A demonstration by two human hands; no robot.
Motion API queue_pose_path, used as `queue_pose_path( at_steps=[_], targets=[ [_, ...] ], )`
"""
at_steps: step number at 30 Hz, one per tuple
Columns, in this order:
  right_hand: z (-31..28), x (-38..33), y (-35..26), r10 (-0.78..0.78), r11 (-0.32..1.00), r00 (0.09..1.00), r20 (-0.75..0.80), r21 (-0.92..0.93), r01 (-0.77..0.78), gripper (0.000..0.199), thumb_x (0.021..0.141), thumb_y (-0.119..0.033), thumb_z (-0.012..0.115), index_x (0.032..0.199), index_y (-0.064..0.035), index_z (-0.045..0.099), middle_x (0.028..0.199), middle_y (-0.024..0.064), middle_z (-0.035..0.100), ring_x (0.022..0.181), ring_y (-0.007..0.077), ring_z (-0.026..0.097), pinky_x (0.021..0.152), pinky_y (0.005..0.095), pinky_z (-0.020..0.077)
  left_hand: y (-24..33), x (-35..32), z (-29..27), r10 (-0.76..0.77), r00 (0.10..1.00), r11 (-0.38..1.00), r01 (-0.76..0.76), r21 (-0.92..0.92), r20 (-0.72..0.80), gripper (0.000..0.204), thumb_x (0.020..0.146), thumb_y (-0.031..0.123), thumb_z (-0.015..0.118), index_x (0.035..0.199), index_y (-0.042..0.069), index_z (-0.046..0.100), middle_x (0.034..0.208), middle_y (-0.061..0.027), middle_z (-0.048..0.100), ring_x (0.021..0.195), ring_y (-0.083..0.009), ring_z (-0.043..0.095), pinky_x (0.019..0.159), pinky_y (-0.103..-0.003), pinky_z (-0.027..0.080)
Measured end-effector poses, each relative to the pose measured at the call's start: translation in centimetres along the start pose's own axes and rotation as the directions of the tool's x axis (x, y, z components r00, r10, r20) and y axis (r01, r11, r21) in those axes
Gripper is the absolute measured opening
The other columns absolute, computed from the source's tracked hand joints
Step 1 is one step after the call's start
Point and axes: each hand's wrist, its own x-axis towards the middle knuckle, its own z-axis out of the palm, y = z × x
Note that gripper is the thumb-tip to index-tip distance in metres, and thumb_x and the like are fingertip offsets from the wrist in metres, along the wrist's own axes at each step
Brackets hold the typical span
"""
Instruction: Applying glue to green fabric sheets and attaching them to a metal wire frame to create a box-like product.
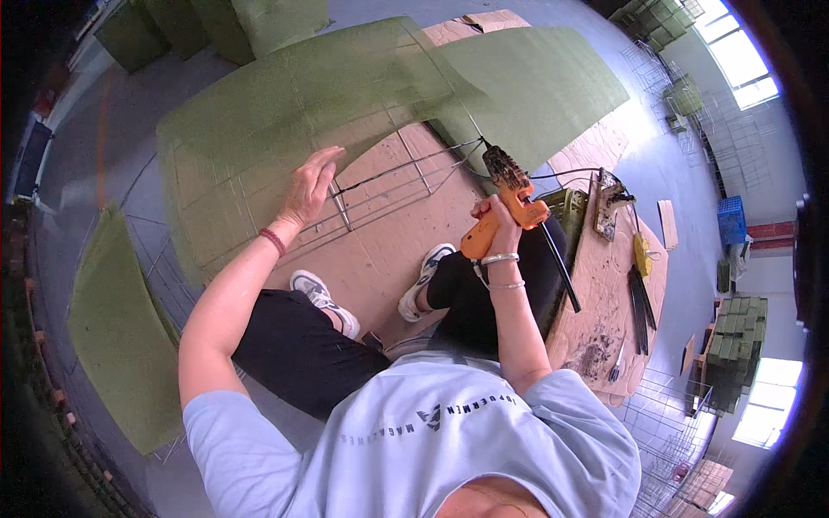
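Note:
My right hand (501, 223) is wrapped round the handle of an orange glue gun (527, 207) with dark glue caked near its nozzle. A black glue stick (563, 272) pokes out of its back end. The nozzle touches or nearly touches a wire frame (389, 173), where a thin bar is coated black. Over the frame's far part lies a large green sheet (285, 104), its near edge curling up. My left hand (308, 188) is at that edge, fingers stretched out and nothing visibly gripped. Whether its fingers touch the sheet I cannot tell.
Brown cardboard (380, 246) lies under the frame, by my shoes. At my right, a cardboard-covered surface (579, 332) carries spare black glue sticks (641, 312), scissors (616, 366) and a yellow power strip (642, 253). Another green sheet (121, 332) leans at left. A blue crate (731, 220) stands farther right.

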Motion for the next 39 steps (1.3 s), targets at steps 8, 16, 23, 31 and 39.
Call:
queue_pose_path(
  at_steps=[8,16,23,31,39],
  targets=[
    [0.05,-0.2,-0.06,0.015,1.0,1.0,0.0,-0.003,-0.015,0.014,0.084,-0.012,0.064,0.082,-0.0008,0.055,0.07,0.0061,0.056,0.065,0.0193,0.058,0.062,0.033,0.0494,0.51,0.17,0.04,0.013,1.0,1.0,-0.013,0.011,-0.012,0.044,0.096,0.029,0.038,0.121,-0.003,0.056,0.127,-0.0209,0.055,0.122,-0.035,0.05,0.104,-0.038,0.037],
    [0.1,-0.32,0.14,0.025,0.999,1.0,-0.011,0.022,-0.024,0.015,0.084,-0.012,0.065,0.083,-0.0008,0.056,0.07,0.0057,0.056,0.064,0.019,0.058,0.063,0.0329,0.0494,0.62,0.12,0.07,-0.003,1.0,1.0,0.002,-0.011,-0.018,0.042,0.096,0.025,0.038,0.12,-0.004,0.056,0.128,-0.0218,0.055,0.122,-0.0346,0.05,0.104,-0.037,0.038],
    [0.33,-0.73,0.13,0.014,0.998,0.998,0.063,0.066,-0.018,0.014,0.084,-0.011,0.064,0.082,-0.0009,0.055,0.069,0.0058,0.055,0.063,0.0189,0.057,0.062,0.0327,0.0485,0.79,0.29,-0.08,0.01,1.0,1.0,-0.009,0.018,-0.012,0.042,0.096,0.026,0.038,0.12,-0.004,0.056,0.127,-0.0222,0.055,0.122,-0.0353,0.05,0.104,-0.037,0.038],
    [0.15,-0.86,0.37,0.039,0.999,0.998,0.052,0.022,-0.04,0.015,0.085,-0.013,0.062,0.085,-0.0006,0.054,0.073,0.0072,0.054,0.066,0.0214,0.056,0.065,0.0345,0.0484,0.59,0.26,0.03,0.004,1.0,0.999,-0.004,0.046,-0.016,0.043,0.096,0.026,0.037,0.121,-0.004,0.056,0.127,-0.0213,0.055,0.121,-0.035,0.05,0.103,-0.037,0.038],
    [0.26,-1.0,0.23,0.066,0.998,0.997,0.039,-0.006,-0.066,0.013,0.085,-0.012,0.062,0.084,-0.0011,0.055,0.07,0.0064,0.055,0.064,0.0197,0.058,0.063,0.0332,0.0487,0.72,0.16,0.07,-0.012,1.0,1.0,0.012,0.025,-0.007,0.043,0.096,0.027,0.037,0.122,-0.003,0.055,0.129,-0.0208,0.054,0.122,-0.0343,0.049,0.104,-0.037,0.037]
  ],
)
